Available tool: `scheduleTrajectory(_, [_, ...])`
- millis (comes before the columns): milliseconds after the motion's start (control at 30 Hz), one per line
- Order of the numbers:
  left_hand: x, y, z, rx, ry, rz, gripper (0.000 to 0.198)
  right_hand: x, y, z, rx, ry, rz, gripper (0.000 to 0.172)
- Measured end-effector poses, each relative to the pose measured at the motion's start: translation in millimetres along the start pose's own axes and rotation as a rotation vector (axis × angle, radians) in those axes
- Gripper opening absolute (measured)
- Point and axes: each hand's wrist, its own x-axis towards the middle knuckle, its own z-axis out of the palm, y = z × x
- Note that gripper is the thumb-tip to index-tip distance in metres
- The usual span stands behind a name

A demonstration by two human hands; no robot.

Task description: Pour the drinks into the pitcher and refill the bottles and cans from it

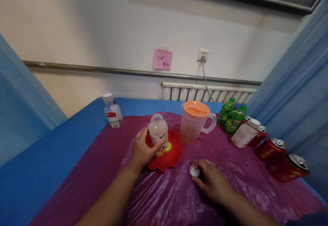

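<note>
My left hand (142, 150) is wrapped round a small uncapped bottle (158, 129) of whitish liquid, which stands upright on a red scalloped plate (171, 157). My right hand (211, 180) rests on the purple plastic sheet (107, 171) with its fingers curled on a white cap (194, 171). Just behind the plate stands a clear jug (192, 123) with an orange lid and a little pale liquid in it.
A capped white-labelled bottle (112, 111) stands at the back left on the blue cover (38, 157). At the right are two green bottles (232, 116), a tilted white bottle (244, 133) and several red cans (279, 154). Blue curtains hang on both sides. A radiator (207, 92) lines the wall.
</note>
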Motion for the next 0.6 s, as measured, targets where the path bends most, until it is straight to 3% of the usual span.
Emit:
scheduleTrajectory(167, [3.4,-4.6,3.5,-0.082,-0.021,-0.067,0.062,-10.6,11.4,5.7,0.045,0.020,-0.079,0.019])
scheduleTrajectory(267, [5.5,-7.1,4.5,-0.058,-0.023,-0.027,0.061,-0.1,16.3,-3.9,0.125,0.174,-0.091,0.027])
scheduleTrajectory(433, [6.9,-4.6,3.6,0.007,-0.063,0.065,0.054,65.1,36.1,-41.3,0.486,0.688,0.139,0.053])
scheduleTrajectory(600, [5.8,-8.2,2.8,0.032,-0.057,0.057,0.056,134.0,56.9,-70.0,0.565,0.823,0.212,0.065])
